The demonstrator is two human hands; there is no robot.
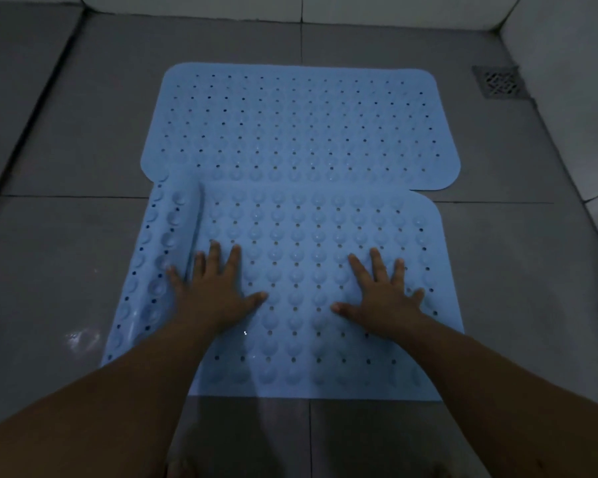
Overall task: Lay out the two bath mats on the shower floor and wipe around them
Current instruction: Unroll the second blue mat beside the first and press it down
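Note:
Two light blue perforated bath mats lie on the grey tiled shower floor [66, 160]. The far mat [301, 122] lies flat. The near mat [311, 257] overlaps the far one's front edge and shows rows of round suction bumps; a raised crease runs along its left part. My left hand [214, 288] presses flat on the near mat beside that crease, fingers spread. Palm down on the same mat's right half is my right hand [384, 294], its fingers also spread.
A square metal drain grate [501, 81] sits in the far right corner of the floor. White tiled walls [567, 39] rise at the back and right. A wet shiny patch [82, 339] shows on the floor left of the near mat.

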